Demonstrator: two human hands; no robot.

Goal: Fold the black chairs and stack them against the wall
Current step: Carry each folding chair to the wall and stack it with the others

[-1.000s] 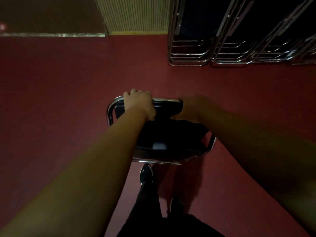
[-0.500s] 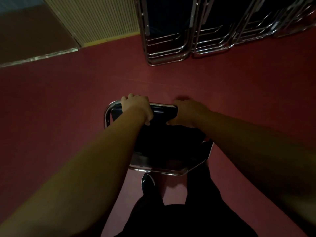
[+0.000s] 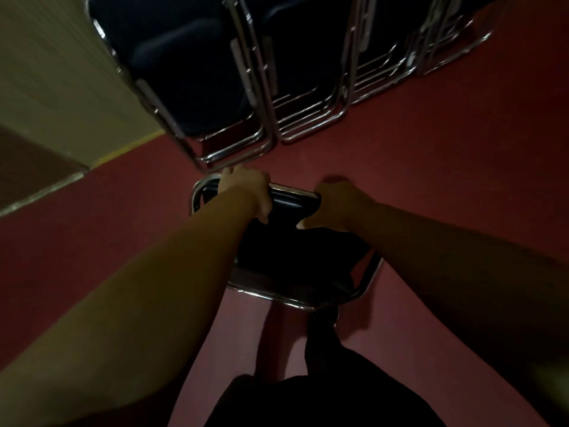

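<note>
Black folding chair (image 3: 292, 257): top gripped by left hand (image 3: 246, 192) and right hand (image 3: 335, 206) (fingers curled round); stacked chairs (image 3: 191, 87) just ahead, nearest left hand.

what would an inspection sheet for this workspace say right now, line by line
surface: red carpet floor, dimly lit
job's things: black chair held by the top of its backrest; folded chairs standing in rows just ahead
clutter: nothing seen
grips: left grip and right grip both curled over the black chair's top edge
cables: nothing seen
surroundings: pale wall at left beside the folded chairs; the person's dark trousers at the bottom of the view
</note>
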